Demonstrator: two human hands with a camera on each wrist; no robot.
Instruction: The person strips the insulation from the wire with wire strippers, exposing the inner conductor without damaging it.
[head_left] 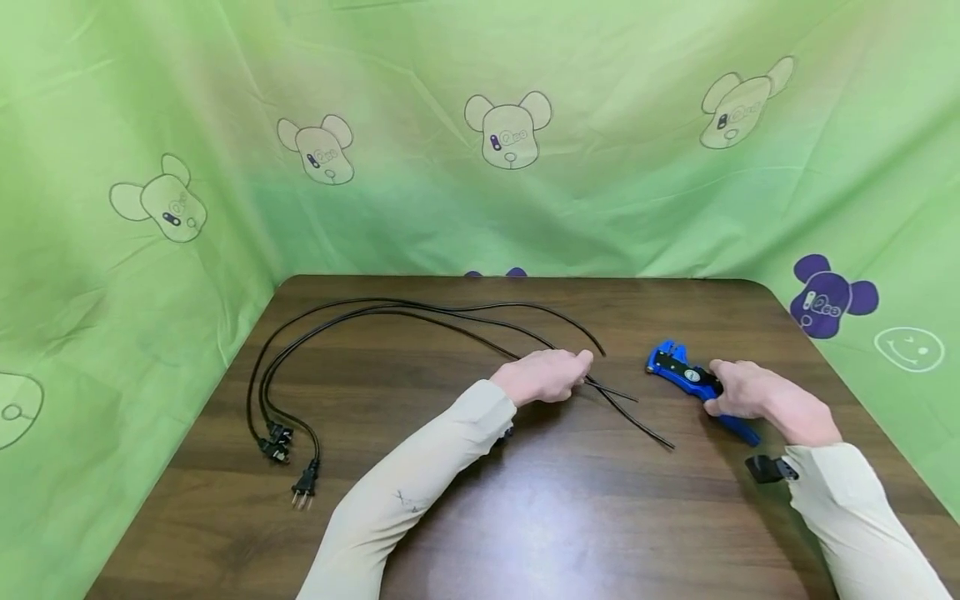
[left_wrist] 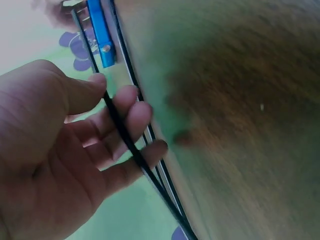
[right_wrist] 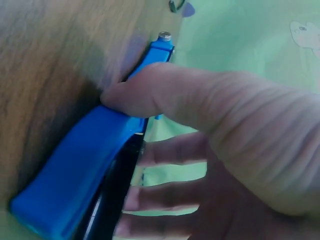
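Note:
Three black power cords [head_left: 375, 312] curve across the wooden table, with their plugs at the left and bare-cut ends toward the right. My left hand [head_left: 543, 375] is over their right part. In the left wrist view, a cord [left_wrist: 119, 125] runs between my thumb and curled fingers, and other cords pass behind the fingertips. My right hand [head_left: 776, 404] grips a blue and black wire stripper [head_left: 678, 372] at the table's right side. Seen from the right wrist, the thumb lies along one side of its blue handle [right_wrist: 75, 170], with the fingers on the opposite side.
The plug with long prongs [head_left: 304, 483] lies nearest the front left, beside two other plugs [head_left: 276, 448]. A green printed cloth [head_left: 420, 200] hangs behind and around the wooden table [head_left: 187, 517]. One loose cord end [head_left: 602, 352] lies beyond my left hand.

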